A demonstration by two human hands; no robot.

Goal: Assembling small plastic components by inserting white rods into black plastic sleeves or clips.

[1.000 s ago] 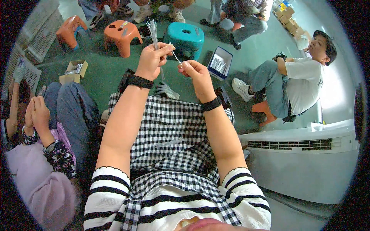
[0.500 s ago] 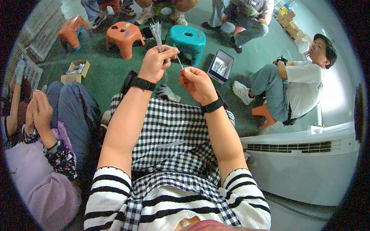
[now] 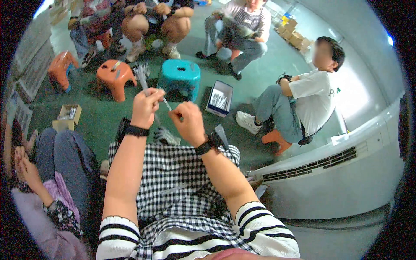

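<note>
My left hand (image 3: 146, 107) is closed around a bundle of thin whitish strips (image 3: 141, 77) that fans out above the fist. One thin strip (image 3: 167, 104) slants from its fingertips toward my right hand (image 3: 190, 125). The right thumb and fingers pinch that strip's lower end. Both hands are raised in front of my lap, a short gap apart. Below them, a checked black-and-white apron (image 3: 162, 167) covers my lap, with a clear thin piece (image 3: 175, 189) lying on it. A grey-white knit glove (image 3: 167, 136) shows past the apron's far edge.
Ahead stand a teal stool (image 3: 181, 69) and an orange stool (image 3: 115, 78) bearing small items. A box of white pieces (image 3: 220, 99) lies right of the teal stool; a smaller yellowish carton (image 3: 68, 117) is left. Seated people surround me. A white air-conditioner-like unit (image 3: 329, 186) is at right.
The whole view has shifted, so hands and stools appear lower and farther left. My right hand has turned, its fingers more curled, still on the strip. The left keeps the bundle.
</note>
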